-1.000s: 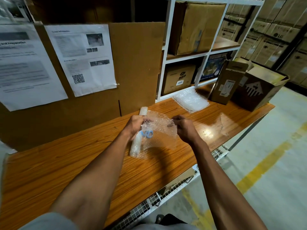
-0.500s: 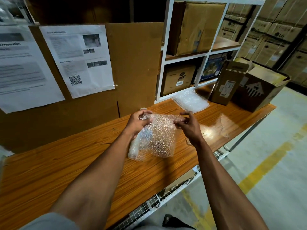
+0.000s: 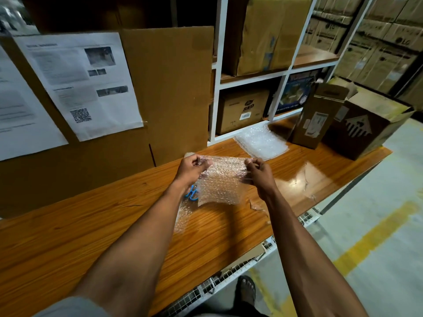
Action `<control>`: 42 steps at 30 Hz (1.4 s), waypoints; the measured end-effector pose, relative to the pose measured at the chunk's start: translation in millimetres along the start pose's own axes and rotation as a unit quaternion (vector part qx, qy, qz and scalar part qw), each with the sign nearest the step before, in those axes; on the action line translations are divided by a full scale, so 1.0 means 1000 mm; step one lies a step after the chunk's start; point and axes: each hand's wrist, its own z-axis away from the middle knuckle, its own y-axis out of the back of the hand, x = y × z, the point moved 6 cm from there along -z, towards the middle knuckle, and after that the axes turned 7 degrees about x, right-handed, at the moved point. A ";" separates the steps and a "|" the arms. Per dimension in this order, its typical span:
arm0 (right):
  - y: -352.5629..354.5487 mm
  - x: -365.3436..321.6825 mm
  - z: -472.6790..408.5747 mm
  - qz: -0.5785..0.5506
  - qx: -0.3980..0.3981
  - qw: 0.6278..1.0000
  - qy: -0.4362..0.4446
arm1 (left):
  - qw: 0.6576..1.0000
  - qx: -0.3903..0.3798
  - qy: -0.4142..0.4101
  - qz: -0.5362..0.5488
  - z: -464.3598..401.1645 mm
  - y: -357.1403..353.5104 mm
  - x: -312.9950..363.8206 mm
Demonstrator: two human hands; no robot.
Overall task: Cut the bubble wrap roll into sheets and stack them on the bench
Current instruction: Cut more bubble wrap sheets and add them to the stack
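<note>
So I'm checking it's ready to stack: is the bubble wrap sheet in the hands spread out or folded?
Spread. The sheet hangs flat, its top corners pinched by the left hand and right hand.

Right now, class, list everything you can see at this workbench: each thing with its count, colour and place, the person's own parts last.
sheet: one, clear, held up over the bench by its top corners
roll: one, clear, lying on the bench under the left forearm
scissors: one, blue handles, on the bench beside the roll
stack: one, clear sheets, far side of the bench by the shelf
bench: one, orange-brown wood
boxes: two, brown, opened, right end of the bench
shelf: one, white, holds cartons
papers: two, white, taped to cardboard
left hand: fingers pinch a corner
right hand: fingers pinch the other corner
</note>
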 end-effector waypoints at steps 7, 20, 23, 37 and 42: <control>0.029 -0.003 -0.065 -0.016 -0.022 0.999 -0.038 | 0.998 0.006 0.044 0.053 -0.035 -0.060 -0.002; 0.099 0.002 -0.184 0.015 -0.151 0.985 -0.082 | 0.989 0.067 0.119 0.062 -0.127 -0.160 -0.028; 0.112 0.004 -0.216 0.008 -0.141 0.985 -0.095 | 0.987 0.067 0.141 0.031 -0.142 -0.181 -0.032; 0.151 0.031 -0.330 0.067 -0.117 0.983 -0.128 | 0.979 0.097 0.177 0.012 -0.229 -0.255 -0.039; 0.152 0.028 -0.370 0.105 -0.092 0.986 -0.088 | 0.978 0.069 0.198 -0.015 -0.255 -0.270 -0.053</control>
